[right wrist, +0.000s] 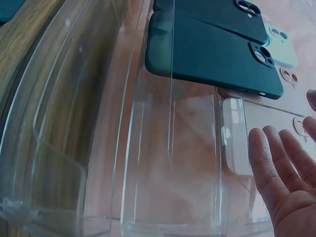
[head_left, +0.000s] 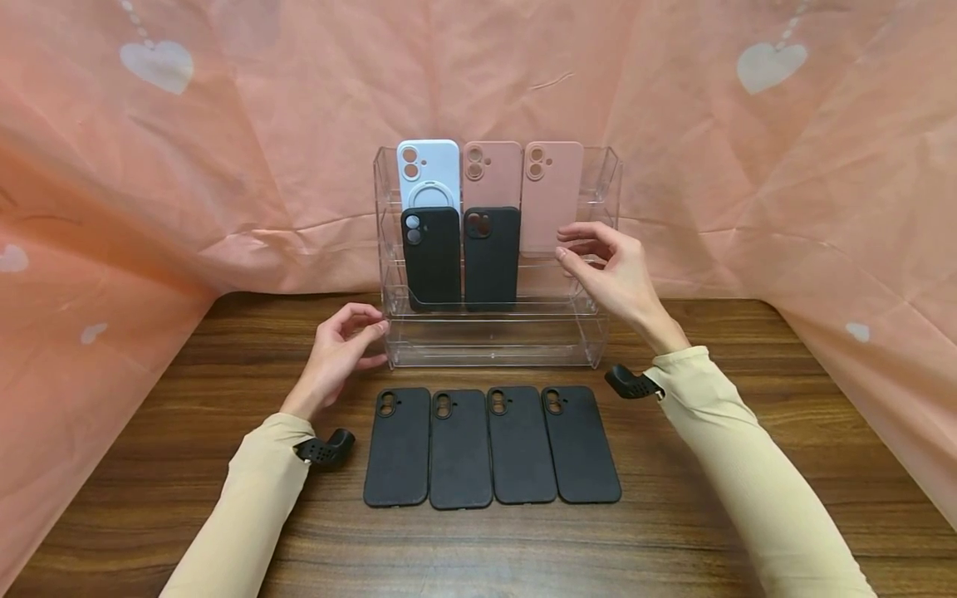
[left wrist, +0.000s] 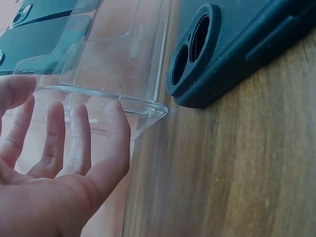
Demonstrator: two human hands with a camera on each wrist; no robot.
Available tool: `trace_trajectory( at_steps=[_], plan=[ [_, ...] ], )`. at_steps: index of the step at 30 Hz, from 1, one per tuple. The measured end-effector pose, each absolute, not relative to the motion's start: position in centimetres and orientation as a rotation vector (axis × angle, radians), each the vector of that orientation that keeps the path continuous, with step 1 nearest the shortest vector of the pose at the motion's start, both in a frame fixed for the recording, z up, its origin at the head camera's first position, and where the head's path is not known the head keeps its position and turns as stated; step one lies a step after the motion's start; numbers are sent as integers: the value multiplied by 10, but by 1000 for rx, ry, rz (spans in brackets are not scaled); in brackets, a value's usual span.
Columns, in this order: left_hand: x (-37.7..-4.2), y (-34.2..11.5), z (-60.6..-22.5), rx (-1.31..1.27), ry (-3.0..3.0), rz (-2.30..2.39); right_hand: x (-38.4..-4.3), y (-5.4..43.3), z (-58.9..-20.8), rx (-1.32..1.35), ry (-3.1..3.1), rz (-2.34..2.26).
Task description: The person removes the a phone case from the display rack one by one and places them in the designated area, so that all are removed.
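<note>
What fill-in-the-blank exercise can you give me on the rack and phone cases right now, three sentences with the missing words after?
1. The clear display rack holds ____ upright black phone cases.
2. On the wood-grain table, ____ flat black phone cases lie side by side.
3. The right hand is nearest the upright phone case coloured ____.

Missing words: two; four; pink.

White case partly hidden behind a black case, sleeves cut off by the bottom edge
</note>
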State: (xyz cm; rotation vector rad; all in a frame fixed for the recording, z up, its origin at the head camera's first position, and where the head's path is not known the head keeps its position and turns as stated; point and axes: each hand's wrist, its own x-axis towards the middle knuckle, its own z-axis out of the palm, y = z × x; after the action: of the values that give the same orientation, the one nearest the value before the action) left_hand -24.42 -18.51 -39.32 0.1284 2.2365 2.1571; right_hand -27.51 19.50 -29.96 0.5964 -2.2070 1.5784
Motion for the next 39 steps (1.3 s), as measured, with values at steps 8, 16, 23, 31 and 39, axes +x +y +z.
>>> trace_trajectory(
  at_steps=[8,16,23,31,39],
  plan=[
    [-245,-184,-392,127,2230,2159,-285,185,-298,612,-2200,1553],
    [-245,-185,-392,124,2223,2172,-292,174,-295,631,-2198,1563],
    [-245,-185,-393,124,2212,2179,-296,167,-293,636,-2191,1605],
    [-245,-185,-393,120,2205,2183,-303,157,-291,621,-2183,1641],
    [-245,-185,-394,128,2212,2180,-305,151,-288,597,-2224,1595]
  ],
)
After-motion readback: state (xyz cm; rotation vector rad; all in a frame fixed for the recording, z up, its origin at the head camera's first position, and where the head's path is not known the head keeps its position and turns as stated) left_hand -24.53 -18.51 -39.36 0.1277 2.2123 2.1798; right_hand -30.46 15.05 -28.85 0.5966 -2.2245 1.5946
